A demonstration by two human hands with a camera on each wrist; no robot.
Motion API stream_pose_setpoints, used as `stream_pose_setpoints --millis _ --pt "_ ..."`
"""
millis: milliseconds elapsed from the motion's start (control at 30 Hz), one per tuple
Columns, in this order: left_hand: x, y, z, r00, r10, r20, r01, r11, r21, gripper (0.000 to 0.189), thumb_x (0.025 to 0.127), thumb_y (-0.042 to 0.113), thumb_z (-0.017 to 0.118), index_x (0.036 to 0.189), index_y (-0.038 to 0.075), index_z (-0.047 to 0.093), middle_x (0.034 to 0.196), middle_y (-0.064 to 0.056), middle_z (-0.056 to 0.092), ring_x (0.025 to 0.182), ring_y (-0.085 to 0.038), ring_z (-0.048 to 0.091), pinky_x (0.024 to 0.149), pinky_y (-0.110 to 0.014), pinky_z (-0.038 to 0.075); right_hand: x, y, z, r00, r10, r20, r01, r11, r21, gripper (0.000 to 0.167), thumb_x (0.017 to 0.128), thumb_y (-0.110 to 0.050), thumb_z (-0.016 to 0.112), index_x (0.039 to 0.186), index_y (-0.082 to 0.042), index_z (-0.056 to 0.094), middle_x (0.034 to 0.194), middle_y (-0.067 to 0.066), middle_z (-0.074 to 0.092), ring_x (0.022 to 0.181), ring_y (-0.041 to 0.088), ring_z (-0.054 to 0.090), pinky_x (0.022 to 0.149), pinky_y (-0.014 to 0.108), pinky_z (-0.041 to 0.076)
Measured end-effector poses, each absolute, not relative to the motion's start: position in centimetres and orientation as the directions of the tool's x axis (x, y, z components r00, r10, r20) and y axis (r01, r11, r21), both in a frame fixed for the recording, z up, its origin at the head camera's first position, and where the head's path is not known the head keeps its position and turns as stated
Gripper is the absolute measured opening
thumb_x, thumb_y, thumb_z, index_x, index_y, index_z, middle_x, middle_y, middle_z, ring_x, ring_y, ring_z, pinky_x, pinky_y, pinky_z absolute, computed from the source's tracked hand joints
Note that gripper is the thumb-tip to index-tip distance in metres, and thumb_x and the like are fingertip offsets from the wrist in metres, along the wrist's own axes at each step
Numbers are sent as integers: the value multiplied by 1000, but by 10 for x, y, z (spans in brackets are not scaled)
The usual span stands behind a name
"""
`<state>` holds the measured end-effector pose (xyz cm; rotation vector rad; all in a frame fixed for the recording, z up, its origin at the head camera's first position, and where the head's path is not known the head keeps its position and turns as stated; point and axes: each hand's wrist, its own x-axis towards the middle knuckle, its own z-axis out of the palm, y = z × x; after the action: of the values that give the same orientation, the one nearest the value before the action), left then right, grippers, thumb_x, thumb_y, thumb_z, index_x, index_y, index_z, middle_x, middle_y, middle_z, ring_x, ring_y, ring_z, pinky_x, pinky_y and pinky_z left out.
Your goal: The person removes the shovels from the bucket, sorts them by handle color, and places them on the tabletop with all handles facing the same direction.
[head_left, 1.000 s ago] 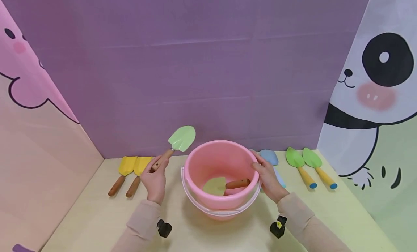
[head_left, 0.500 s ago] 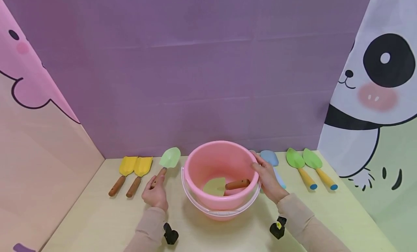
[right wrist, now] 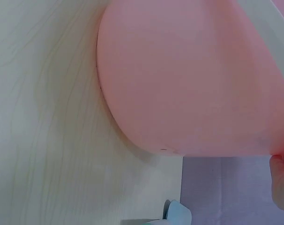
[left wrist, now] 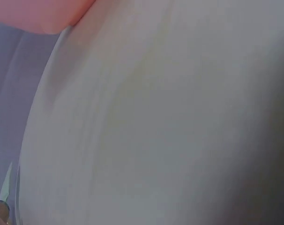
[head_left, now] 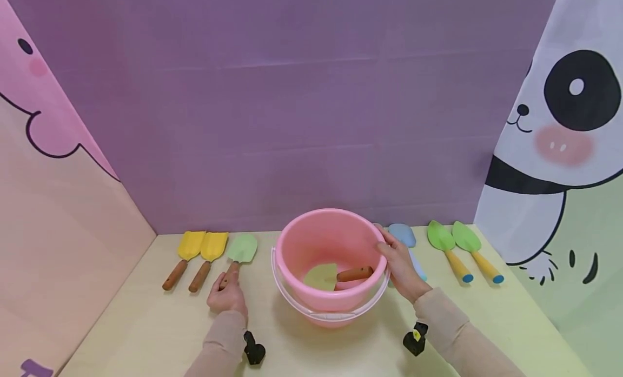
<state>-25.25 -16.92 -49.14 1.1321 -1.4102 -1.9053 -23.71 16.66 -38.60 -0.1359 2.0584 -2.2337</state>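
My left hand [head_left: 227,297] grips the brown handle of a pale green toy shovel [head_left: 242,248], whose blade points toward the back wall, beside two yellow shovels. In the left wrist view only the edge of that shovel's blade [left wrist: 6,187] shows at the lower left. With my right hand [head_left: 400,264] I hold the rim of a pink bucket [head_left: 304,298], thumb over the edge. Inside the bucket lies another pale green shovel [head_left: 354,274] with a brown handle. The right wrist view is mostly filled by the bucket's outer wall [right wrist: 179,79].
Two yellow shovels [head_left: 212,247] lie at the left. Right of the bucket is a blue shovel [head_left: 403,235], partly hidden by my right hand. Two green shovels [head_left: 466,237] with yellow handles lie farther right. A purple wall [head_left: 311,106] stands behind the table [head_left: 121,312].
My left hand has lowered the pale green shovel and brought it leftward, from beside the bucket's rim to next to the yellow shovels. The right hand and bucket have stayed put.
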Motion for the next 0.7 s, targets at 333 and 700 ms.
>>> stream_pose_setpoints --millis 333,700 --pt "-247 -183 -494 -520 -813 -262 -196 -185 963 41 81 25 69 119 13 63 114 -12 62 64 8 49 58 -6 42 -237 162 -385 -996 -90 -21 27 -69 -997 54 90 -9 38 144 -11 30 147 5 31 118 17 47 92 23 45" --pt "-248 -188 -501 -613 -767 -192 -283 -14 959 40 86 18 62 123 4 57 122 -18 57 109 -31 54 92 -41 45 -236 166 -384 -993 -115 -33 40 -61 -997 54 92 -11 38 145 -14 27 148 3 30 123 20 42 95 27 43"
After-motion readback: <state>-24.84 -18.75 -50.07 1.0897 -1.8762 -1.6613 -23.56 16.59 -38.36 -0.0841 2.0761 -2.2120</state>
